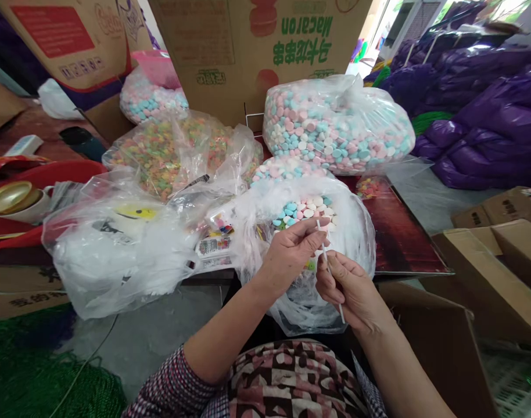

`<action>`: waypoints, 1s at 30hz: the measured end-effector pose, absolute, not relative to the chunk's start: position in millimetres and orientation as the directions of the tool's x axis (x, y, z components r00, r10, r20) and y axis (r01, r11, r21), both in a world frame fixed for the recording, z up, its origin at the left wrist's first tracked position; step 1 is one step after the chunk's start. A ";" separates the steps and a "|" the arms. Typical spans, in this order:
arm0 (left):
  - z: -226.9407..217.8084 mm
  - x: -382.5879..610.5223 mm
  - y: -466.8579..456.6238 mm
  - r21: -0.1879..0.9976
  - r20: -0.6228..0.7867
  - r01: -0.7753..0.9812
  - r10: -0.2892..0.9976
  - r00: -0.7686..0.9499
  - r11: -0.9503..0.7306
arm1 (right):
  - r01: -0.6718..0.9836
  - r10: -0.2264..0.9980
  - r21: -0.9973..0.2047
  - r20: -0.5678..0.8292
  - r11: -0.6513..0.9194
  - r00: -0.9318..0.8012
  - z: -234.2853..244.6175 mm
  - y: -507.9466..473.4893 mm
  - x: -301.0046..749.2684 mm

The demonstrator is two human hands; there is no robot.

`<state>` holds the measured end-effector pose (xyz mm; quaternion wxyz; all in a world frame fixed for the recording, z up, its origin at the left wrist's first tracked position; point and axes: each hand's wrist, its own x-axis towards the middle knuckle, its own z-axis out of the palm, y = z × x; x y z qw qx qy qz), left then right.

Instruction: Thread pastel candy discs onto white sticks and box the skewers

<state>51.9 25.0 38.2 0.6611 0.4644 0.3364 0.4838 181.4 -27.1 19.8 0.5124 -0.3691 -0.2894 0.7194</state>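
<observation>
A thin white stick [342,313] slants between my two hands over an open plastic bag [363,232]. My right hand [350,287] is closed around the stick's middle, its lower end sticking out beneath the fingers. Near the upper end, the thumb and index finger of my left hand [294,249] pinch the stick. Whether a small piece also sits between those fingertips, I cannot make out. Behind my hands, pink, white and blue round candies [307,208] lie in the open bag. My wrists partly hide the bag's lower side.
A full bag of pastel candies [335,130] stands behind, beside a bag of orange-green candies [161,154]. Clear plastic packaging [117,249] spreads at left, near a red basin [65,171]. A large carton [248,58] rises at the back. Open cartons [496,261] stand at right.
</observation>
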 end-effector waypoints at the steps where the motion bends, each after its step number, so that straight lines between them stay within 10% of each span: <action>1: 37.2 51.4 24.2 0.936 -0.001 -0.333 0.952 0.306 0.108 | -0.540 0.941 -0.771 -0.258 -0.337 -0.219 19.9 -28.9 181.1; 13: 30.1 46.9 21.2 0.789 -0.121 -0.560 0.957 0.264 0.254 | -0.529 0.944 -0.782 -0.267 -0.330 -0.193 16.7 -41.5 182.2; 20: 21.1 53.4 12.8 0.585 -0.285 -0.701 0.912 0.295 0.409 | -0.242 0.949 -0.934 0.206 0.264 0.240 16.9 -48.3 193.3; 24: 15.5 60.1 -1.1 0.756 -0.296 -0.398 0.814 0.500 0.520 | -0.064 0.781 -0.905 0.325 0.421 0.534 27.0 -39.5 203.4; 27: 15.7 50.1 14.1 0.990 -0.132 0.100 0.903 0.409 0.099 | -0.103 0.796 -0.933 0.233 0.345 0.558 39.8 -25.0 218.7; 30: 13.9 38.6 44.0 0.749 0.147 0.597 0.951 0.271 -0.286 | 0.025 0.935 -0.996 0.084 0.080 0.344 40.5 -1.4 226.4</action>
